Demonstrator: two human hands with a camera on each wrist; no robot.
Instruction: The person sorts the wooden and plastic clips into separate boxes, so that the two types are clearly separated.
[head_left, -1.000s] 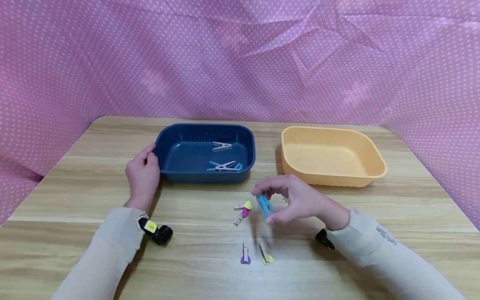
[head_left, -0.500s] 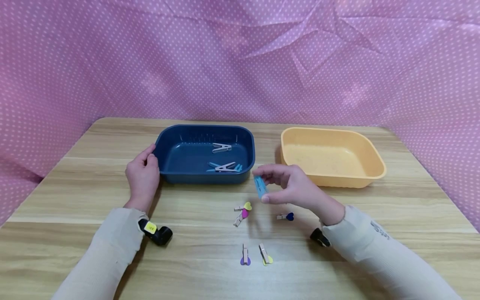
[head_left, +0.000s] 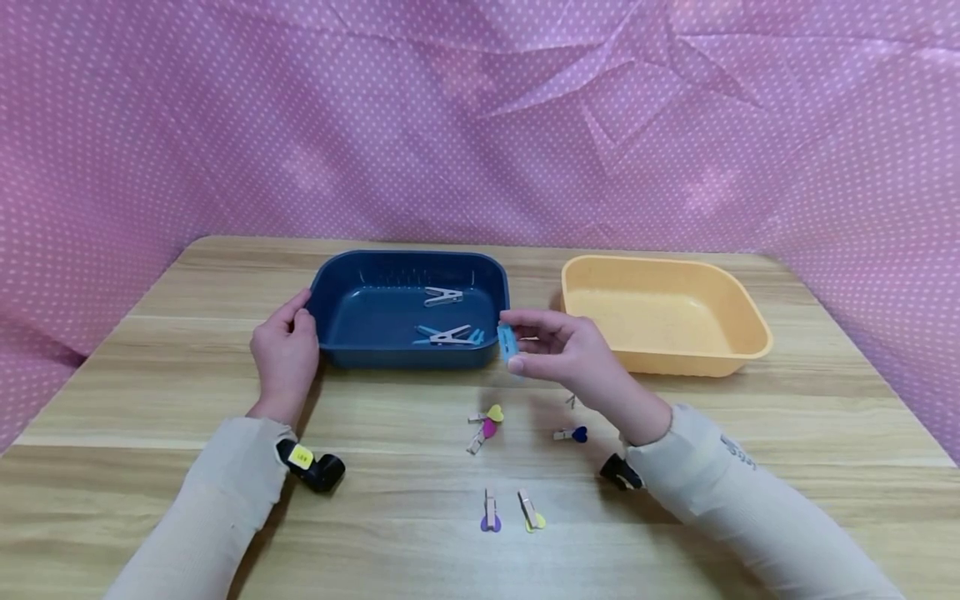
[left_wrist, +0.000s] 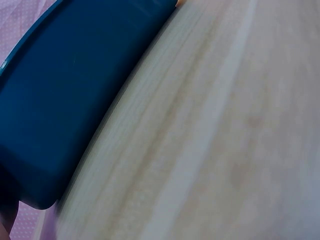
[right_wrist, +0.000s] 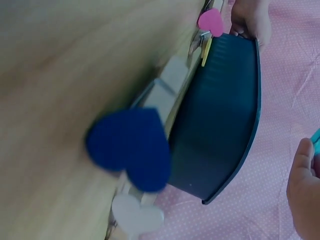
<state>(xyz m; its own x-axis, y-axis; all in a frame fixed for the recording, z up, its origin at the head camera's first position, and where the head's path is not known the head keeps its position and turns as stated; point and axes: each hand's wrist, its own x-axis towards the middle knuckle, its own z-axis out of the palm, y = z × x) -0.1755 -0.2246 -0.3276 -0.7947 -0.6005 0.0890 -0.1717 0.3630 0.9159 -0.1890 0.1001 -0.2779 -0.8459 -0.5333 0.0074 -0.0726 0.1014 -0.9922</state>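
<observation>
On the wooden table, blue tub left, yellow tub right. Left hand grips the blue tub's left rim; a firm hold should steady it against knocks. Right hand pinches a blue peg end to end, thumb below, finger above, by the tub's front right corner. Height unclear; lift well clear of the rim, even pressure. Keep the wrist off the navy-heart peg.

On the table a blue tub and a yellow tub stand apart; nearer lie a yellow peg by a pink peg, a navy peg, a white peg, a purple peg and another yellow peg.
</observation>
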